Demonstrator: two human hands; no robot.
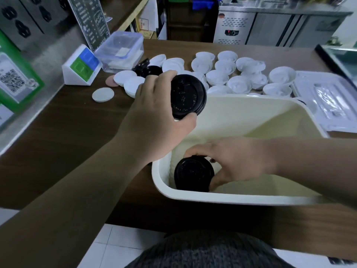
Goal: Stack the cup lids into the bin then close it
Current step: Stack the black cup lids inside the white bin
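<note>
Sweater (208, 252); R grip (243, 161) round lid (194, 176) in 1 bin (241, 198), L grip (154, 120) round 2nd lid (187, 95)

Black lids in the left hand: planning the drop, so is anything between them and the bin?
Partly: the right hand and its own black lid stack fill the bin's near-left corner; the rest of the open top is free for the left hand and its black lids.
</note>
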